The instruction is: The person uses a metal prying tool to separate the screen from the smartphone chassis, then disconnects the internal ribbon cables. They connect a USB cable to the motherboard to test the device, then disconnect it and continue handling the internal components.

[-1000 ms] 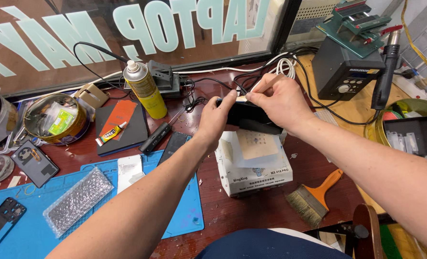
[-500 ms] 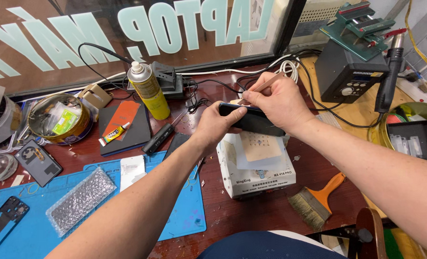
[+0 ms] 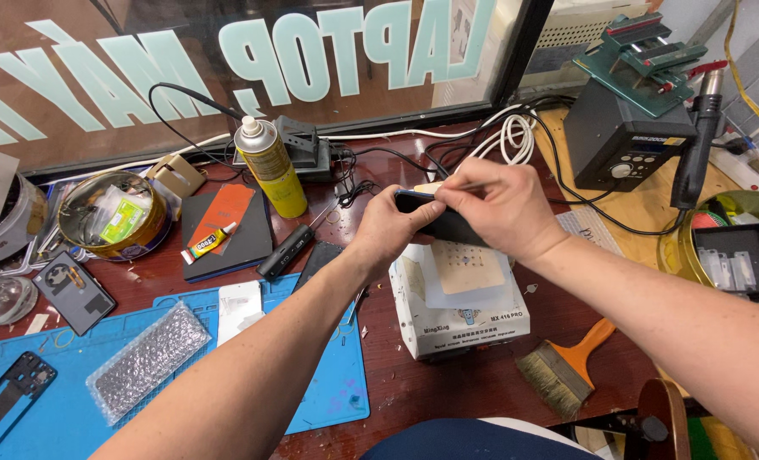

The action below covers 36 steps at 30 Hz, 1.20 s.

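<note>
Reddish wooden bench (image 3: 448, 400), mid-back edge: my left hand (image 3: 392, 226) grips dark slim phone (image 3: 435, 220), lifted slightly since; right hand (image 3: 494, 209) pinches thin tool (image 3: 465, 186) at it.

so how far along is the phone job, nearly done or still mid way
Midway, as far as the view shows. Done: parts are already laid out, a dark phone frame and a back cover on the blue mat. In hand: the left hand grips a dark phone above the white box while the right hand works a thin tool at its top edge. Left: the glue tube lies untouched.
</note>
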{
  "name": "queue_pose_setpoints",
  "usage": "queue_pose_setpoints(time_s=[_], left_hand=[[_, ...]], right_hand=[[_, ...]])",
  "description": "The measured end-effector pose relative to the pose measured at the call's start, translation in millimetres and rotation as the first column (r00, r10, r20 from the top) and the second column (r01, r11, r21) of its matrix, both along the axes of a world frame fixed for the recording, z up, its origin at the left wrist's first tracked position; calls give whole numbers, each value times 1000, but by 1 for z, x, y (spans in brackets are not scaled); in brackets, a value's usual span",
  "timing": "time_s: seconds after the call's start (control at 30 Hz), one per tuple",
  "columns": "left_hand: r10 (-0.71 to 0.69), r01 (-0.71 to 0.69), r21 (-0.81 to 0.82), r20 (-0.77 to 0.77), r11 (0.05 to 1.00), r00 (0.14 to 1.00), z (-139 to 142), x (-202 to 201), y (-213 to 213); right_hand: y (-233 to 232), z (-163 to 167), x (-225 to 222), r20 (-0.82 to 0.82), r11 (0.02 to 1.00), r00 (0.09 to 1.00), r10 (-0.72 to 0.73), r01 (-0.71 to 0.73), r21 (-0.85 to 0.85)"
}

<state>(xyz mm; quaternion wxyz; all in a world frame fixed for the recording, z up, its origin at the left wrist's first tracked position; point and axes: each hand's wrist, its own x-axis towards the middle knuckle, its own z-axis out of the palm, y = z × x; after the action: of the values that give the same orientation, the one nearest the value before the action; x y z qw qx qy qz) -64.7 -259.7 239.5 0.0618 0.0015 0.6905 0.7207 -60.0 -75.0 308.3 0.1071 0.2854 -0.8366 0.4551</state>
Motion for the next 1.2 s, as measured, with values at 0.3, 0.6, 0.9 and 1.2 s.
queue_pose_setpoints(time_s=[0.3, 0.6, 0.9, 1.2], left_hand=[[16, -16, -2, -10, 1000, 1000, -3, 5, 1], [-10, 10, -14, -10, 1000, 1000, 5, 5, 2], [5, -4, -17, 18, 1000, 1000, 11, 11, 1], [-17, 17, -1, 33, 1000, 999, 10, 10, -1]], right_hand=[[-10, 1, 3, -317, 972, 942, 107, -32, 233], [-16, 17, -19, 99, 995, 995, -12, 1, 104], [-23, 7, -24, 299, 964, 946, 125, -45, -263], [-31, 6, -21, 278, 980, 953, 116, -65, -186]])
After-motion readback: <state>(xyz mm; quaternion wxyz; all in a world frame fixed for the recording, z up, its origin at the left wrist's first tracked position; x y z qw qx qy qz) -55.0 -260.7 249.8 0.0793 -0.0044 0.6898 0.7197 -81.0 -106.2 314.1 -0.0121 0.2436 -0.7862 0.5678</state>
